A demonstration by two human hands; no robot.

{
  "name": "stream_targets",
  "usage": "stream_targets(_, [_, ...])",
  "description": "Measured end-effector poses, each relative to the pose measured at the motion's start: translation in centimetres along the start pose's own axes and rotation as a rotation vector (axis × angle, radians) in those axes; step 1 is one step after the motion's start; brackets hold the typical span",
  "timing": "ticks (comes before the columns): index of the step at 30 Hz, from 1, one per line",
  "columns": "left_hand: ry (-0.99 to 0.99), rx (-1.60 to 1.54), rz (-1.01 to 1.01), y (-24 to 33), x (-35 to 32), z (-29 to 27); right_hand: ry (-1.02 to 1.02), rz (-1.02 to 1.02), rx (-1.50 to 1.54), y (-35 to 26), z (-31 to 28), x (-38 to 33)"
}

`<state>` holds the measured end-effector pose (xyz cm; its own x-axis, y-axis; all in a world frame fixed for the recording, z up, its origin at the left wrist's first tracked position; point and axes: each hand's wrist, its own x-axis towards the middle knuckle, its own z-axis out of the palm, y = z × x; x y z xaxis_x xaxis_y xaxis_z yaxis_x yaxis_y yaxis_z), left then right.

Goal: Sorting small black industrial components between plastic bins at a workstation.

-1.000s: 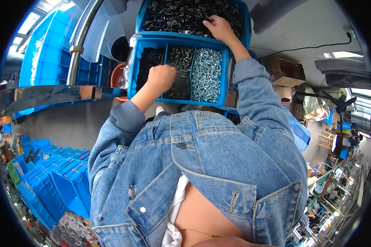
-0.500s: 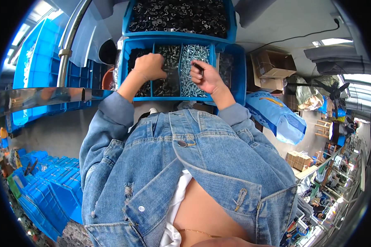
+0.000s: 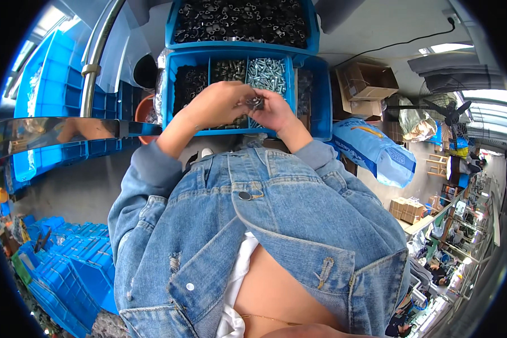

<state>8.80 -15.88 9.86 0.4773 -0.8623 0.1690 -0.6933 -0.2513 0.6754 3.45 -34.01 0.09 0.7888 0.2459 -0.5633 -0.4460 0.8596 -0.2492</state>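
My left hand (image 3: pixel 222 103) and my right hand (image 3: pixel 274 112) meet over the divided blue bin (image 3: pixel 200 133). The right fingers close round a small black part (image 3: pixel 256 103), its exact kind unclear. My left fingertips pinch together against that part; anything between them is hidden. Beneath the hands, the bin's left compartment holds small black pieces (image 3: pixel 189 84). The middle one has dark brassy fittings (image 3: pixel 228 71), partly covered by my left hand. Silver bolts (image 3: pixel 266 74) fill the compartment beyond my right hand.
Behind the divided bin stands another blue bin (image 3: pixel 242 46) heaped with black clamp-like parts. A metal pole (image 3: pixel 90 73) rises at the left, near stacked blue crates (image 3: pixel 79 265). To the right are an open cardboard box (image 3: pixel 369 81) and a blue-white bag (image 3: pixel 377 152).
My left hand has moved right from over the middle compartment to meet my right hand at the black part. The right hand has shifted slightly left and nearer.
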Motion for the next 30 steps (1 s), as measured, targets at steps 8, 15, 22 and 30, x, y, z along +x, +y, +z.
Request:
stream_targets(8, [0.324,-0.213,-0.281,-1.2,-13.9,-0.4,0.134,0.025,-0.131,-0.6,4.7,0.4])
stream_targets(15, [0.501,-0.178,-0.581,-0.9,-20.3,0.9,-0.272,-0.209,-0.630,3.2,15.1,11.2])
stream_targets(22, [0.530,0.146,-0.513,-1.9,-20.5,1.4,-0.249,-0.994,-1.578,7.6,21.6,18.7])
stream_targets(30, [0.397,0.413,-0.638,-4.2,-20.4,3.0,-0.343,-0.995,-1.072,-1.1,18.4,6.8])
